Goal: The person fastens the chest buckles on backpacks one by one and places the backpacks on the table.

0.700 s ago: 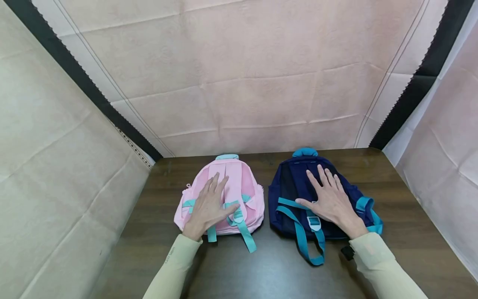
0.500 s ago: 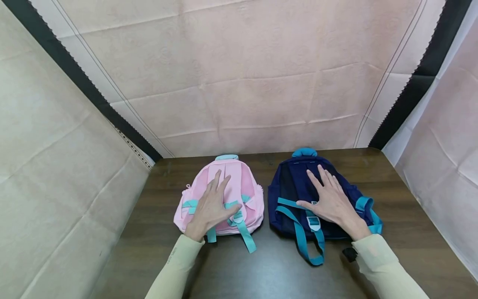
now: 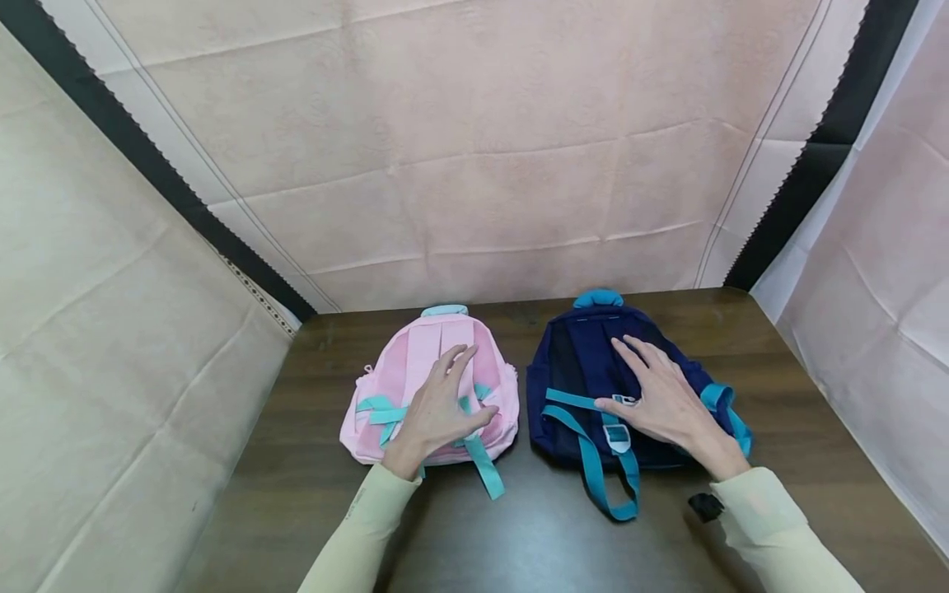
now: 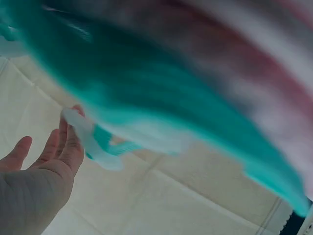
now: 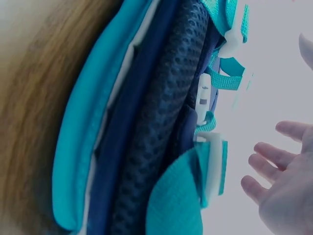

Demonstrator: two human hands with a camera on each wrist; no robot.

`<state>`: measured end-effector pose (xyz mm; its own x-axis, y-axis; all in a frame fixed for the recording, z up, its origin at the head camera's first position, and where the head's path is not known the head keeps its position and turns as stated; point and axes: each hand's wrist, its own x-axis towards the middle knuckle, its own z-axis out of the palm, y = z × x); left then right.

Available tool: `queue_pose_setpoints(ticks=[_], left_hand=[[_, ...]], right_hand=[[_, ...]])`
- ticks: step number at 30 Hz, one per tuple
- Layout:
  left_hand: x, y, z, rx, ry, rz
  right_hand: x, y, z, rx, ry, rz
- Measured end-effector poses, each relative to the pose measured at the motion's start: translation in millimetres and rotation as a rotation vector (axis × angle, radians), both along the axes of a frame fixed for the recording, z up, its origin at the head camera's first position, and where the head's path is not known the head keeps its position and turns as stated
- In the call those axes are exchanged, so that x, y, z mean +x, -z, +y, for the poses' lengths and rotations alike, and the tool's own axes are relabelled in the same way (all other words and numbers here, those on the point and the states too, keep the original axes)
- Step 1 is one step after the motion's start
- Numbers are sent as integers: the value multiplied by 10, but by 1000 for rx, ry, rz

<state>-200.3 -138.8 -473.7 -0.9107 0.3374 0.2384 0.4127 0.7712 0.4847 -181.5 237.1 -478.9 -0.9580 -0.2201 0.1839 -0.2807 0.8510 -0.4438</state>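
Note:
A small pink backpack (image 3: pixel 490 350) with turquoise straps lies on the table, its shoulder straps facing up. My left hand (image 3: pixel 437 412) is over its lower middle, fingers slightly bent and spread from the thumb. In the left wrist view a white buckle (image 4: pixel 100 152) on a turquoise strap overlaps the fingertips of that hand (image 4: pixel 46 181). Right of it lies a navy backpack (image 3: pixel 552 362) with blue straps. My right hand (image 3: pixel 667 403) hovers over this one, fingers spread. The right wrist view has that hand (image 5: pixel 288 176) apart from the straps and white buckles (image 5: pixel 214 169), holding nothing.
The brown wooden table (image 3: pixel 563 552) ends at a pale fabric back wall (image 3: pixel 474 198). Similar fabric side walls (image 3: pixel 111 395) stand left and right, with black strips along the seams. A small black object (image 3: pixel 706 506) shows beside the right sleeve.
My left hand has shifted to the right over the pink backpack and its fingers have bent more. My right hand has drawn slightly back and right. Both backpacks stay in place; the head view has shifted slightly.

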Motion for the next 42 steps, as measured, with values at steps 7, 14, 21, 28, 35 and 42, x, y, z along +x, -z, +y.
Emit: queue_pose_setpoints(ticks=[7, 14, 21, 28, 35, 42], left_hand=[[40, -12, 172, 62, 45, -15], [44, 16, 333, 79, 95, -36], [57, 22, 489, 88, 132, -84], [86, 27, 656, 110, 164, -129], [126, 34, 819, 95, 197, -135], [125, 56, 1009, 48, 228, -125]], right_hand=[[67, -19, 74, -31, -14, 16], [115, -28, 156, -52, -24, 18], [144, 9, 224, -65, -42, 26], [177, 63, 274, -63, -49, 13], [191, 135, 307, -57, -64, 18], [168, 211, 322, -45, -58, 7]])
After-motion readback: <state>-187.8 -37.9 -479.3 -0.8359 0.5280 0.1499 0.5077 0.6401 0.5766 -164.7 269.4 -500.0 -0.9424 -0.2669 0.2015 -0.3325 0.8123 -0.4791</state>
